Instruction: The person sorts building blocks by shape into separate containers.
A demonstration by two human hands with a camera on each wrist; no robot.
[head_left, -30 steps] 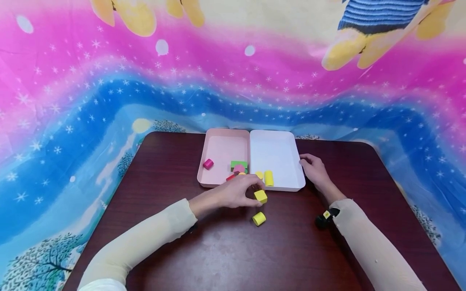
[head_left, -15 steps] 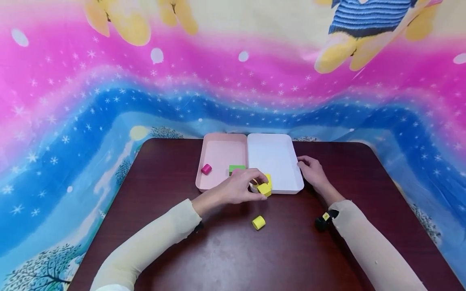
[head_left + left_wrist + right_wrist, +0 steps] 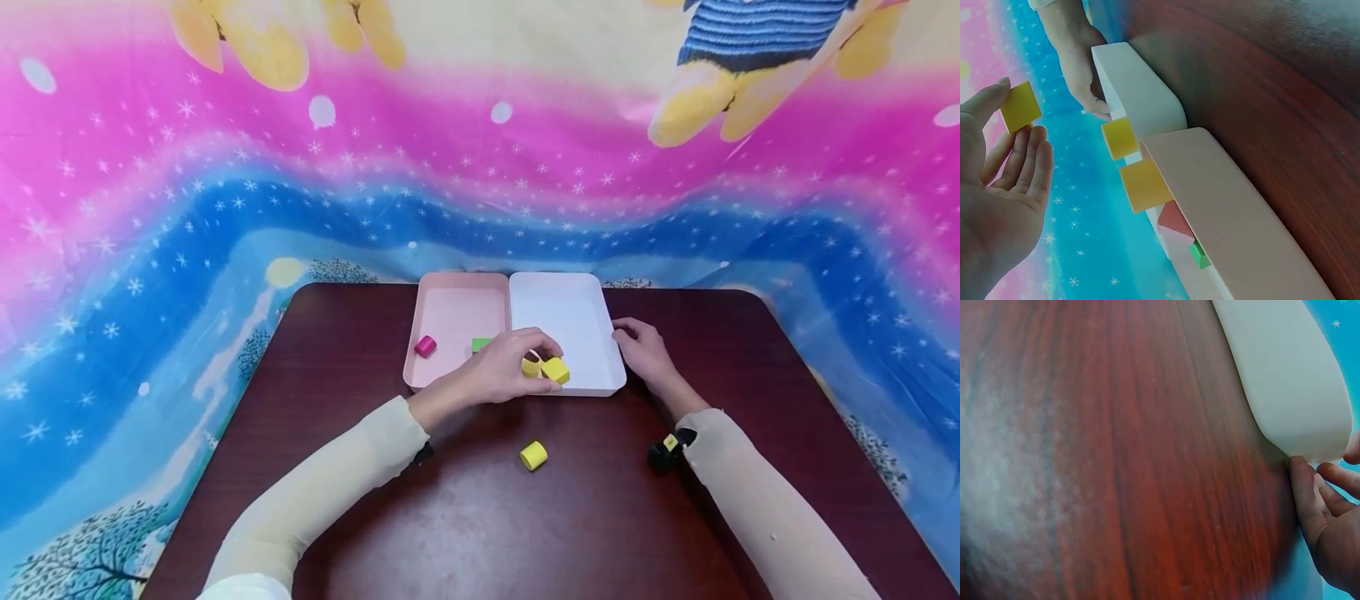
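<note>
My left hand (image 3: pixel 506 367) pinches a yellow cube block (image 3: pixel 556 370) between thumb and fingertips, over the front of the white tray (image 3: pixel 573 312). In the left wrist view the cube shows its square face, raised above the tray rims. Behind the fingers a yellow round block (image 3: pixel 531 367) shows inside the white tray. My right hand (image 3: pixel 643 354) touches the outside of the white tray's right wall with its fingertips, seen close up in the right wrist view. Nearer me, a yellow cylinder (image 3: pixel 534 456) lies on its side on the table.
Left of the white tray stands a pink tray (image 3: pixel 461 308). It holds a magenta cylinder (image 3: pixel 425 347) and a green block (image 3: pixel 481 344), partly covered by my left hand. The left wrist view also shows an orange block (image 3: pixel 1146 185) and a red block (image 3: pixel 1175 223). Both trays sit at the dark table's back edge.
My left hand has carried the yellow cube forward and right, from the table in front of the trays to over the white tray. The right hand keeps its place at the wall.
</note>
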